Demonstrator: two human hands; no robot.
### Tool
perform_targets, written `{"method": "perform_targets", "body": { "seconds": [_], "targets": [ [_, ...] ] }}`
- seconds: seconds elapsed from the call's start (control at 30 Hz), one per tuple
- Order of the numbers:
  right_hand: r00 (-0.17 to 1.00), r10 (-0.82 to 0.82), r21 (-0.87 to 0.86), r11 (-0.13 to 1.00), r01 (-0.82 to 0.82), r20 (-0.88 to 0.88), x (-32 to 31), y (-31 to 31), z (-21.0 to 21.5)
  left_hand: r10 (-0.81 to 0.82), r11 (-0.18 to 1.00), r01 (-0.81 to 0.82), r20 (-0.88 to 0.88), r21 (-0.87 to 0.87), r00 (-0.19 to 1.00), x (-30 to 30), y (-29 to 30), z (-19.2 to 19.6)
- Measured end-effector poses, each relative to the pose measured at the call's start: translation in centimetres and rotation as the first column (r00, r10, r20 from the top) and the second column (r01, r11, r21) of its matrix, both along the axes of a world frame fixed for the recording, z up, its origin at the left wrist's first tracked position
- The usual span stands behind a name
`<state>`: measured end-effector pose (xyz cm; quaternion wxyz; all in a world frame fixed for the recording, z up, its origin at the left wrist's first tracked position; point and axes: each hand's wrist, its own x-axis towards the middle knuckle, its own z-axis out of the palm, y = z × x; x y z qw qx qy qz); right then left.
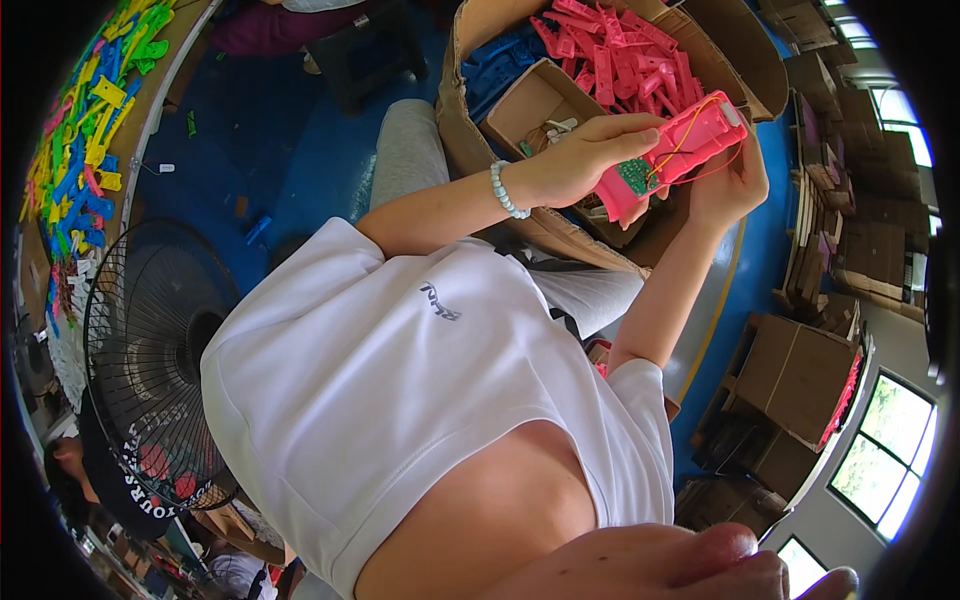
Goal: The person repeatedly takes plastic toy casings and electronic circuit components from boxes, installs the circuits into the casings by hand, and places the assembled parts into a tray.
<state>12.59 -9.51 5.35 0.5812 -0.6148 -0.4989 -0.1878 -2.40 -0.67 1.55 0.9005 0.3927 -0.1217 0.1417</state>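
Observation:
A pink plastic housing (705, 132) lies between my hands above a large cardboard box, its open inner side in view. At its lower left end sits a green circuit board (635, 177), from which thin red and yellow wires (690, 135) run along the shell. My left hand (590, 160), wearing a beaded bracelet, grips the board end, thumb on top and fingertips underneath. My right hand (735, 185) is closed around the other end from the far right. Most of its fingers are hidden behind the shell.
The cardboard box (455, 110) holds a heap of pink plastic parts (625, 60), blue parts (495, 75) and a smaller open carton (540, 100). At left stand a black fan (165, 350) and a table with many coloured parts (95, 130). Stacked cartons (795, 380) line the right.

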Motion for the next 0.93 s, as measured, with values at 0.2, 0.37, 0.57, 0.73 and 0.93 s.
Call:
{"method": "perform_targets", "body": {
  "seconds": [0.2,0.37,0.57,0.73,0.93],
  "targets": [
    [0.976,0.204,0.037,0.979,-0.202,-0.08,-1.0,-1.2,2.4,0.32,0.883,-0.315,0.046,0.347,0.946,0.7,0.8,-0.9],
    [0.929,0.191,0.105,0.981,-0.166,-0.316,-2.1,-1.7,1.9,0.506,0.548,-0.49,0.197,0.678,0.84,1.3,1.7,-1.5],
    [0.94,-0.006,-0.02,1.0,-0.001,-0.34,-2.9,-2.6,2.4,0.404,0.754,-0.386,0.087,0.531,0.911,1.5,2.4,-1.5],
    [0.974,0.161,0.063,0.986,-0.153,-0.16,-3.4,-2.0,2.3,0.408,0.804,-0.389,0.058,0.45,0.911,1.7,2.2,-1.9],
    [0.916,-0.233,0.008,0.97,0.244,0.328,-2.7,-2.0,1.5,0.408,0.764,-0.351,0.015,0.542,0.913,1.0,1.6,-1.5]
  ]
}}
